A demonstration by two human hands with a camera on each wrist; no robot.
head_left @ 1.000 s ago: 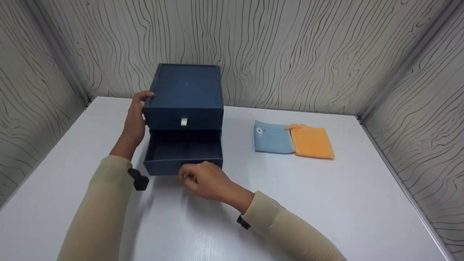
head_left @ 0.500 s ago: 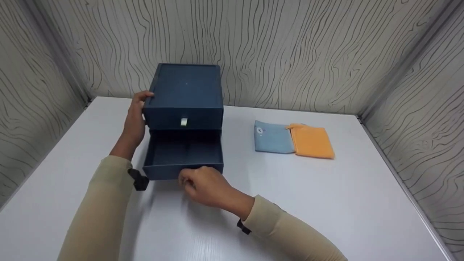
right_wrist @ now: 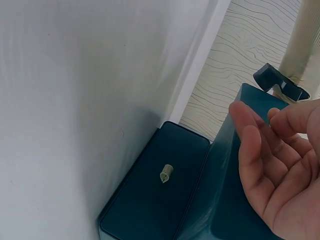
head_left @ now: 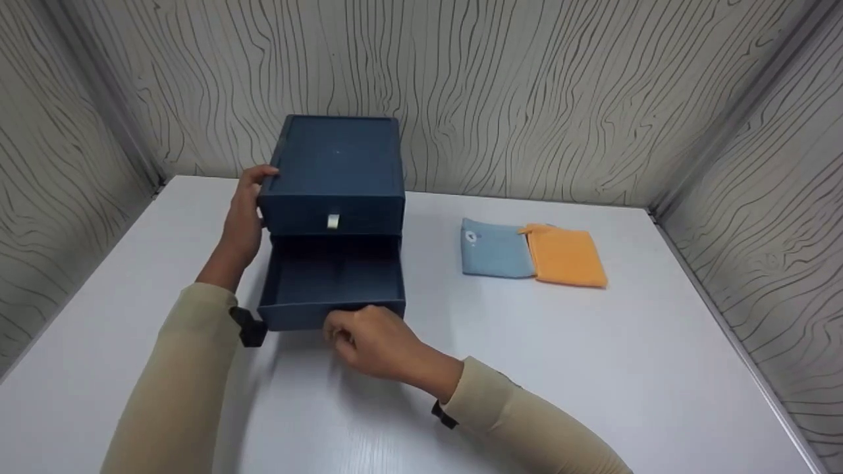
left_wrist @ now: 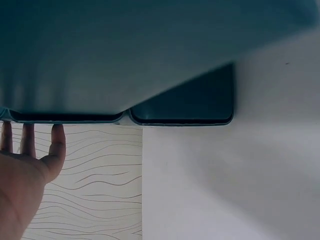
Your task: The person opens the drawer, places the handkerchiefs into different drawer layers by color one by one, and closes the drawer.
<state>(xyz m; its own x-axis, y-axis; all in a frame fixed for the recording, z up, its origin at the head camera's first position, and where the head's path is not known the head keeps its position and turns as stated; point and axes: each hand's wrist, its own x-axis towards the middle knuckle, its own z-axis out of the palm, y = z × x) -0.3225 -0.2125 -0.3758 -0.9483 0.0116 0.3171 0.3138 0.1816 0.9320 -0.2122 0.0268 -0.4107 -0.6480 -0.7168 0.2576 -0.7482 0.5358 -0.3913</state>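
Observation:
A dark blue two-drawer box (head_left: 337,155) stands on the white table, its lower drawer (head_left: 337,276) pulled out with nothing visible inside. The upper drawer is closed and has a small pale pull tab (head_left: 333,222). My left hand (head_left: 244,214) rests against the box's left side, fingertips at the top edge; in the left wrist view its extended fingers (left_wrist: 28,140) touch the box. With curled fingers, my right hand (head_left: 372,339) pinches at the middle of the lower drawer's front. The lower tab is hidden behind that hand.
Right of the box, a folded light blue cloth (head_left: 497,250) with a small white animal face lies against a folded orange cloth (head_left: 568,257). Wood-patterned panels (head_left: 461,99) border the table at the back and sides.
My right hand has moved toward me, and the lower drawer has slid further out with it. My left hand has stayed on the box's side.

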